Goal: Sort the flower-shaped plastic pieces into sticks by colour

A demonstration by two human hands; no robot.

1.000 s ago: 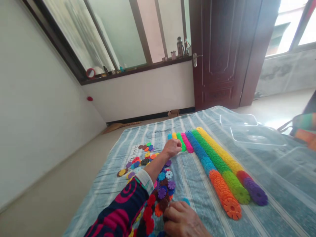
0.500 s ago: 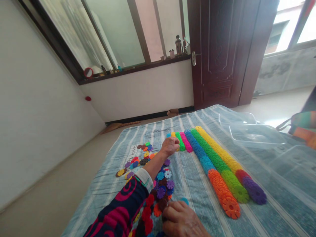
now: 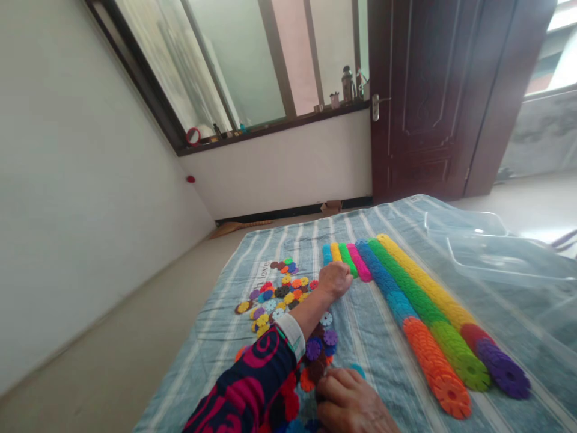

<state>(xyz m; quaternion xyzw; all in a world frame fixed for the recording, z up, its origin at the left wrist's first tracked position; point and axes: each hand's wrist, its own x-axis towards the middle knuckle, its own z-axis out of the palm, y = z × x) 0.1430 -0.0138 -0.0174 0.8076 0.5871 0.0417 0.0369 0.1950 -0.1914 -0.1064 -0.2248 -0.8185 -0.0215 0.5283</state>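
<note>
Since a moment ago my view has swung a bit to the left, and my left hand (image 3: 335,280) has drawn back a little from the short rows toward me. It sits curled in a loose fist on the striped cloth (image 3: 365,337), just beside the near end of the short yellow row (image 3: 335,252) and the short green row (image 3: 348,260). I cannot tell if its fingers hold a disc; they are folded over and hide whatever is inside. My right hand (image 3: 354,404) rests low at the edge of the view, fingers bent down on the near pile of flower discs (image 3: 318,355), touching them, but I cannot see a disc pinched there either. More loose discs (image 3: 277,294) lie spread out to the left. Long rows of stacked discs (image 3: 424,319) in blue, green, yellow, orange and purple lie side by side to the right, and a clear plastic box (image 3: 505,258) sits beyond them. I think the step in hand is adding discs to the short rows by colour. Next I would need to pick one disc from the pile and press it flat on the end of its same-colour row.
</note>
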